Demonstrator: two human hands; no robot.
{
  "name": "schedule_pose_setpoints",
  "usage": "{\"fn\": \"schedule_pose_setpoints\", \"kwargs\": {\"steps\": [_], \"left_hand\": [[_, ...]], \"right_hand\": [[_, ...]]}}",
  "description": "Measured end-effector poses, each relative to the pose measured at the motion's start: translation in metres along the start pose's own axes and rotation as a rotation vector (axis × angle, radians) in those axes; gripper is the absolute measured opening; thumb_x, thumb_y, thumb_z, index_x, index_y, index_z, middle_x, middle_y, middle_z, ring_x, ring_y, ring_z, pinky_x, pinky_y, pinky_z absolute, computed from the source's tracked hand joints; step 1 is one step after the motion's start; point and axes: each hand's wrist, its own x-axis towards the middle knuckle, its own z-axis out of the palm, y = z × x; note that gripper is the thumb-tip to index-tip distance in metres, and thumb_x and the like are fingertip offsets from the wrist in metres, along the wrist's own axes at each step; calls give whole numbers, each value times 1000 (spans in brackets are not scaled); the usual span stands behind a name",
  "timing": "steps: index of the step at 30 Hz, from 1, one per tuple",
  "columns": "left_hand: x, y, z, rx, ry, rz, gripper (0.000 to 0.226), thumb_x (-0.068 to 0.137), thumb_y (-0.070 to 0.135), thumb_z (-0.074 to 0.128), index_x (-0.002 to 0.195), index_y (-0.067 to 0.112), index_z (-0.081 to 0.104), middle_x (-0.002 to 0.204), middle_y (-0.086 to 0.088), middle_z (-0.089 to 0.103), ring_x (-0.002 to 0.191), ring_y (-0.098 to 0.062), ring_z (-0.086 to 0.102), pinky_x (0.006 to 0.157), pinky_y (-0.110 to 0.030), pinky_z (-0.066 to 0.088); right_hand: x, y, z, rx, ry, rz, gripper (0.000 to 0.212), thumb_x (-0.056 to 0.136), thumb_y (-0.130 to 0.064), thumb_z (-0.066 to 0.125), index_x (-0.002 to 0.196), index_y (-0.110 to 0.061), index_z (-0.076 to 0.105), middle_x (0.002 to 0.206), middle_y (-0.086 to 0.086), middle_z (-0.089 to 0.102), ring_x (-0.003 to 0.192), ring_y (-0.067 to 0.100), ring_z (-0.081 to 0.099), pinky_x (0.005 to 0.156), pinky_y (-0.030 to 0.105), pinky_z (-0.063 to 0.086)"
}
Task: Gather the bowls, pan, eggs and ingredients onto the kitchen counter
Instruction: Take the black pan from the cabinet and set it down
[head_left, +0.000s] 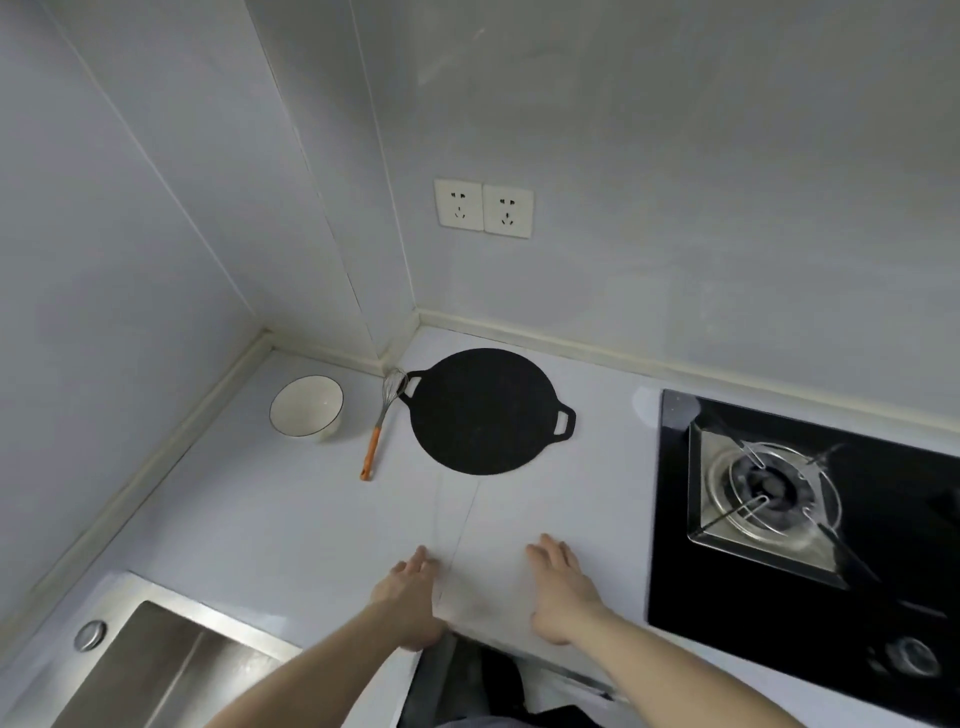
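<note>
On the counter (519, 519): 1 bowl (306, 405), flat pan (485, 410), whisk (382, 421) out | no eggs/ingredients seen yet | left hand (410, 597) & right hand (558, 587) flat near front edge, fingers straight, loosely together, holding nothing

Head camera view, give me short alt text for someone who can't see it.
Two empty hands, left hand and right hand, rest open on a white counter; behind them sit a black pan, whisk and white bowl.
</note>
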Motion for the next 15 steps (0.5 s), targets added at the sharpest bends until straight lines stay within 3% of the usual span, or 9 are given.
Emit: {"fn": "schedule_pose_setpoints", "kwargs": {"steps": [5, 10, 15], "left_hand": [[-25, 8, 32, 12, 50, 24, 94, 78, 24, 54, 160, 19, 7, 168, 2, -8, 152, -24, 12, 113, -36, 40], [-46, 25, 50, -120, 68, 59, 87, 79, 26, 57, 157, 19, 20, 167, 4, 4, 152, -25, 12, 118, -34, 32], [-57, 42, 58, -120, 53, 169, 79, 78, 38, 58, 153, 25, 36, 164, 7, 25, 150, -16, 25, 121, -26, 25]], "right_hand": [[-40, 11, 22, 119, -13, 28, 92, 90, -17, 60, 162, -18, 4, 169, -2, -9, 156, 20, -3, 126, 32, 14], [-85, 32, 56, 238, -18, 110, 83, 88, -25, 59, 161, -17, 21, 170, 0, 3, 155, 16, 11, 124, 26, 15], [-131, 62, 61, 350, 9, 190, 74, 86, -25, 62, 155, -17, 37, 161, 3, 28, 147, 20, 34, 119, 26, 27]]}}
